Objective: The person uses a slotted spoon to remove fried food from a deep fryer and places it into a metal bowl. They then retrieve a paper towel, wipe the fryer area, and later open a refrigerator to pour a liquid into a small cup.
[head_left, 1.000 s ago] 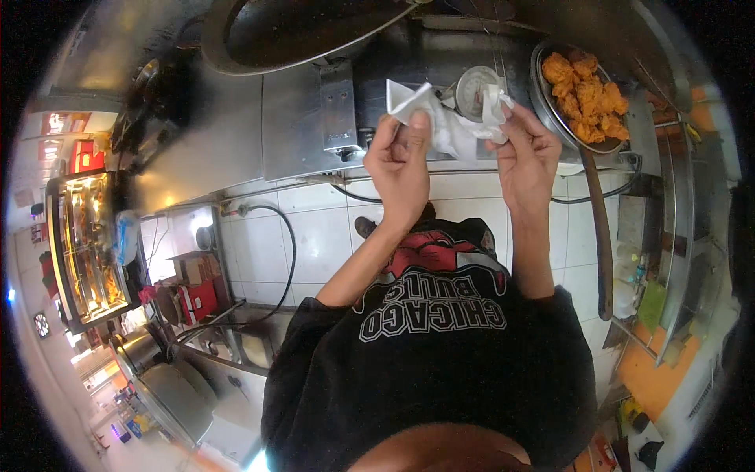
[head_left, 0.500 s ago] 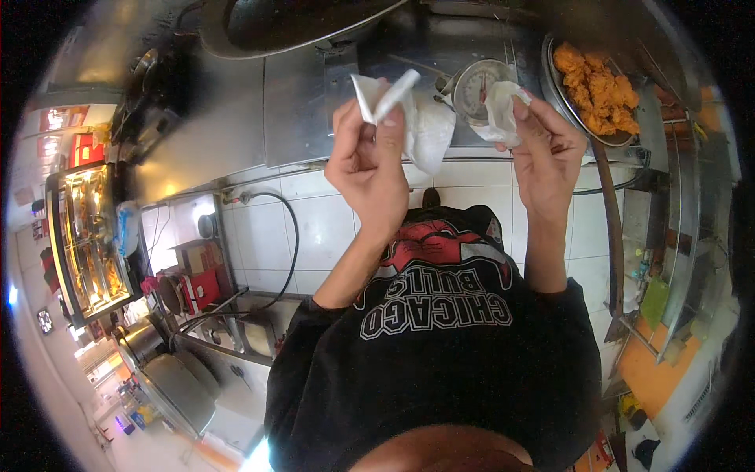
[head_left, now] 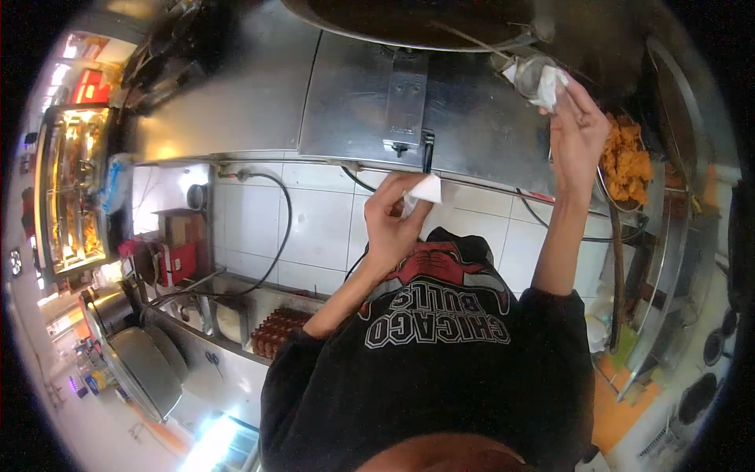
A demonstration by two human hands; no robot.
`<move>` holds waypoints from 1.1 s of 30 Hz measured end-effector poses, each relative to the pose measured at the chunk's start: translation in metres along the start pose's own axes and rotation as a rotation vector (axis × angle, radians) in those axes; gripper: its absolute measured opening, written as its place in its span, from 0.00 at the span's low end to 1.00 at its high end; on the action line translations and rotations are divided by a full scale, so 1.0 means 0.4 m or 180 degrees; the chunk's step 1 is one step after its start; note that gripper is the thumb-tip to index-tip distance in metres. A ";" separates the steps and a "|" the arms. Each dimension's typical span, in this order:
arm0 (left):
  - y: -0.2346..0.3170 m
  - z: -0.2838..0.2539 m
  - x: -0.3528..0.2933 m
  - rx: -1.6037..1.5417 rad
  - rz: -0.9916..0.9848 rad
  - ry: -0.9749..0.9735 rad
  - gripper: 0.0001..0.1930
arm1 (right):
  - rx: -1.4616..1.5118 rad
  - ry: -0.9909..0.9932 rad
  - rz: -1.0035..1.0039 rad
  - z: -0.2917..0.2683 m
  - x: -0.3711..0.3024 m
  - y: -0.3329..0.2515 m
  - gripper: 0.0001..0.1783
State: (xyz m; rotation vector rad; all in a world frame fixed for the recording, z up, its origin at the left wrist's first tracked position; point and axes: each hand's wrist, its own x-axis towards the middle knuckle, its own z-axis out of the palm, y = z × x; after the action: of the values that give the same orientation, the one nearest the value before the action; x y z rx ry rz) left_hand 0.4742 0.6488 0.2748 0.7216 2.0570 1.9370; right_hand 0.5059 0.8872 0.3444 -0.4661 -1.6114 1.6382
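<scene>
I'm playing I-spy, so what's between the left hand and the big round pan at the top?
A metal box on the steel counter lies between the left hand and the big round pan, as the head view shows.

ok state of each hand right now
Left hand: closed on a folded white tissue.
Right hand: closed on crumpled white tissue, against the round gauge.

The dial thermometer [head_left: 532, 69] is left of the fried pieces [head_left: 627, 167], near the wok [head_left: 377, 25].
</scene>
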 end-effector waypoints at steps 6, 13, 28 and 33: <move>-0.050 -0.097 0.009 -0.0263 -0.0498 -0.0270 0.14 | -0.1091 -0.0382 0.0228 0.097 0.103 0.082 0.16; -0.102 -0.124 0.022 -0.0382 -0.0562 -0.0314 0.13 | -0.1867 -0.0376 0.0021 0.150 0.142 0.167 0.17; -0.141 0.042 -0.009 -0.2058 -0.2277 -0.0250 0.23 | -0.1511 -0.0913 0.0543 0.051 -0.314 0.163 0.09; -0.108 0.098 -0.020 -0.2014 -0.2561 -0.0148 0.23 | -0.1862 -0.1293 0.0170 0.036 -0.326 0.190 0.09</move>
State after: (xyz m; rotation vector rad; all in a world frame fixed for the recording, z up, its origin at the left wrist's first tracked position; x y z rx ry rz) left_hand 0.4917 0.6786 0.2270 -0.1857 1.2487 1.8331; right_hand 0.5576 0.7901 0.2403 -0.4872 -2.4177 1.3327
